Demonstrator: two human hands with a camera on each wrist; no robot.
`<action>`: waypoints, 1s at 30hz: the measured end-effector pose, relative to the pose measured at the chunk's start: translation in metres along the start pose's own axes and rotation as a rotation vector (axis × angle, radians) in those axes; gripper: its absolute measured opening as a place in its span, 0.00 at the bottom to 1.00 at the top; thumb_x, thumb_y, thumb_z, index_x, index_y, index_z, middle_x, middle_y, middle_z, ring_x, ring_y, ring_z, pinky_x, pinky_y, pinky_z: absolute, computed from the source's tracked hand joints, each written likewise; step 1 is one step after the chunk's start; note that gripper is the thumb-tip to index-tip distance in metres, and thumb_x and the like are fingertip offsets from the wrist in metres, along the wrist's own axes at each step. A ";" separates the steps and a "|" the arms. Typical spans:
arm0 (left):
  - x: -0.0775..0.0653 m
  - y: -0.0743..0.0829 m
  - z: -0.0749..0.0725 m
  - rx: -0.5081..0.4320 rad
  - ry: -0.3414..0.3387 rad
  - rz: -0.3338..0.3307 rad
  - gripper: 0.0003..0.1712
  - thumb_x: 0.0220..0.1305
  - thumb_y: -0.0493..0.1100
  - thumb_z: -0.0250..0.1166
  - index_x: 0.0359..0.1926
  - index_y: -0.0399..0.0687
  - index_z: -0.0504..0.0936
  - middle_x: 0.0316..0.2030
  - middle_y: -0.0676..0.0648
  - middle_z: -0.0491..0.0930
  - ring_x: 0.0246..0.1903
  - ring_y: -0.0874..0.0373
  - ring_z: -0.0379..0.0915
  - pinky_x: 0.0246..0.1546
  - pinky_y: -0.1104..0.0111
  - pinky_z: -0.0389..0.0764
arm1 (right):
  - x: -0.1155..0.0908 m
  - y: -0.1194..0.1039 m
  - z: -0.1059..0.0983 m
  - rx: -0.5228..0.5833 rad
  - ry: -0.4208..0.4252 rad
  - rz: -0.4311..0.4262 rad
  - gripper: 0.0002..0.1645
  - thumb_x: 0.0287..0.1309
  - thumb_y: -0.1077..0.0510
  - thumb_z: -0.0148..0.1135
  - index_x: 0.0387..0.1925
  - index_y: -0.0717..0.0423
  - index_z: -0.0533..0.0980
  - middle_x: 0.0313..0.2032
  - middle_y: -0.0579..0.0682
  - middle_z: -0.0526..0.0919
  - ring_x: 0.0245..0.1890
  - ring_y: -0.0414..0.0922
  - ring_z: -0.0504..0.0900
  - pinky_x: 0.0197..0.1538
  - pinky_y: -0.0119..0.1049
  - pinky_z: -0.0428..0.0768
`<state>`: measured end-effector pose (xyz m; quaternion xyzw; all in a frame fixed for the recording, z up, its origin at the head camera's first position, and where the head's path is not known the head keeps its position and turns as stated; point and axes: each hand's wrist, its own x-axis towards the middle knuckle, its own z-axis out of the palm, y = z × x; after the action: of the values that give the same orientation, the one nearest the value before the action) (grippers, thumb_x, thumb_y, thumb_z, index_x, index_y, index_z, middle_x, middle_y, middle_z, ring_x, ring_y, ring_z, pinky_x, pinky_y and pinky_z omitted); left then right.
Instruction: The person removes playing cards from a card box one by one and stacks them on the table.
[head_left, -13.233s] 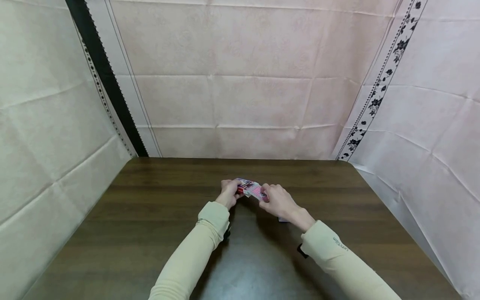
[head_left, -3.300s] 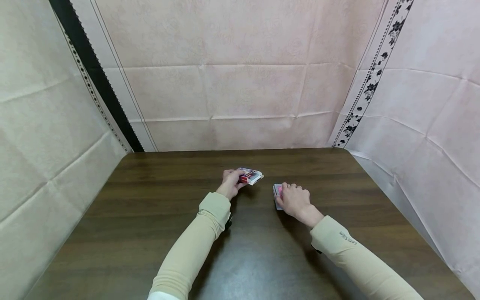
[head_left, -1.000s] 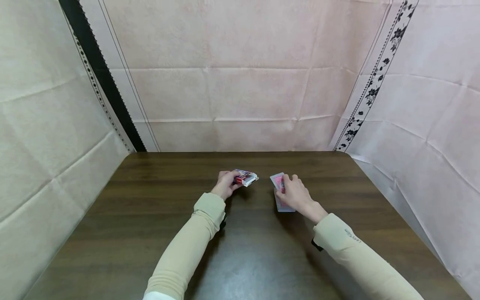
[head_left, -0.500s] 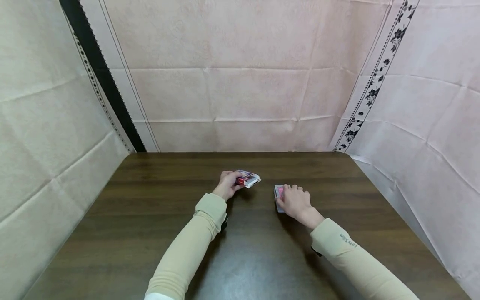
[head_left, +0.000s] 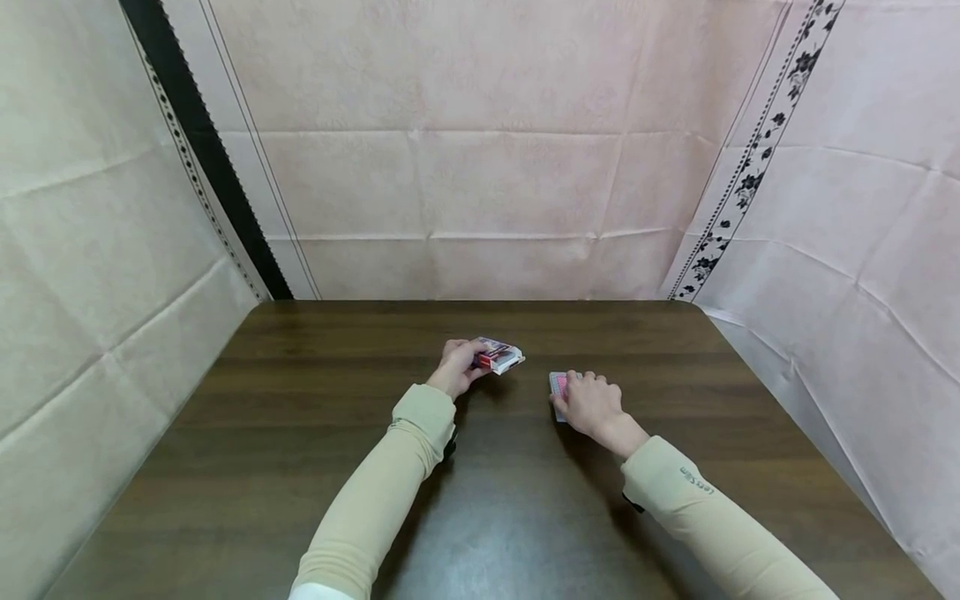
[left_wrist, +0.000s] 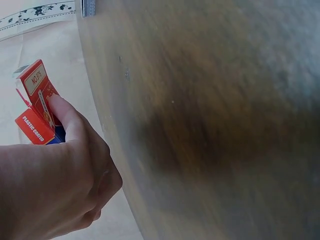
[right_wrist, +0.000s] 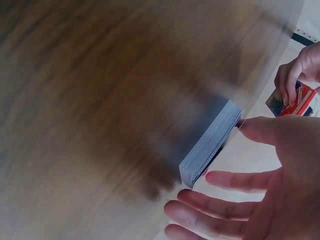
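Note:
My left hand grips a red, white and blue playing card box raised over the table. Its flap stands open in the left wrist view, where the box end reads "PLASTIC COATED". To the right, a squared deck of playing cards with pink-patterned backs lies on the table. My right hand covers much of it from above. In the right wrist view, the thumb is at one end of the deck and the bent fingers are at the other. Whether a single top card is pinched there is unclear.
The dark wooden table has its far edge just beyond the hands. Pale cloth hangs behind it and at both sides, with a black strip at left and a floral border at right.
Much earlier, the right hand was at the box, drawing out cards. One second ago it held cards lifted and angled over the deck; since half a second ago they lie squared there.

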<state>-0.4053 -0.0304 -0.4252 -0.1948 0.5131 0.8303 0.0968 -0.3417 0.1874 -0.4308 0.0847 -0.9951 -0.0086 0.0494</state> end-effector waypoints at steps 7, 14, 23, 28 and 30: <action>0.001 0.001 0.003 0.023 -0.001 0.008 0.25 0.63 0.30 0.58 0.57 0.43 0.58 0.61 0.31 0.68 0.57 0.43 0.72 0.59 0.54 0.77 | 0.004 0.005 -0.006 0.054 -0.041 0.009 0.36 0.64 0.37 0.53 0.60 0.61 0.68 0.48 0.67 0.77 0.45 0.63 0.78 0.39 0.59 0.80; -0.001 -0.003 0.005 0.011 -0.018 0.022 0.28 0.63 0.30 0.58 0.60 0.41 0.56 0.62 0.30 0.67 0.58 0.42 0.71 0.60 0.53 0.76 | 0.011 -0.009 -0.033 0.264 0.059 -0.210 0.34 0.66 0.38 0.52 0.64 0.55 0.67 0.55 0.65 0.72 0.52 0.61 0.74 0.42 0.57 0.81; -0.003 -0.007 0.011 0.041 -0.089 0.010 0.29 0.65 0.33 0.59 0.63 0.40 0.57 0.64 0.32 0.63 0.59 0.45 0.69 0.62 0.54 0.74 | 0.025 -0.041 -0.020 0.317 -0.050 -0.325 0.38 0.67 0.33 0.46 0.70 0.49 0.63 0.65 0.62 0.64 0.60 0.59 0.69 0.60 0.57 0.74; -0.005 -0.003 0.010 0.068 -0.102 0.014 0.31 0.64 0.34 0.60 0.64 0.40 0.57 0.64 0.34 0.63 0.59 0.46 0.68 0.62 0.55 0.74 | 0.028 -0.045 -0.017 0.349 -0.059 -0.317 0.40 0.66 0.31 0.45 0.69 0.49 0.63 0.68 0.63 0.60 0.64 0.61 0.66 0.64 0.57 0.72; -0.004 -0.002 0.008 0.062 -0.080 0.026 0.30 0.63 0.33 0.60 0.62 0.40 0.58 0.63 0.33 0.63 0.58 0.45 0.68 0.62 0.54 0.74 | 0.027 -0.046 -0.017 0.361 -0.025 -0.323 0.38 0.65 0.31 0.47 0.66 0.49 0.67 0.66 0.61 0.63 0.62 0.59 0.69 0.62 0.55 0.74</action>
<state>-0.4027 -0.0221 -0.4222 -0.1517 0.5367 0.8224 0.1125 -0.3588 0.1368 -0.4122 0.2502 -0.9546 0.1605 0.0191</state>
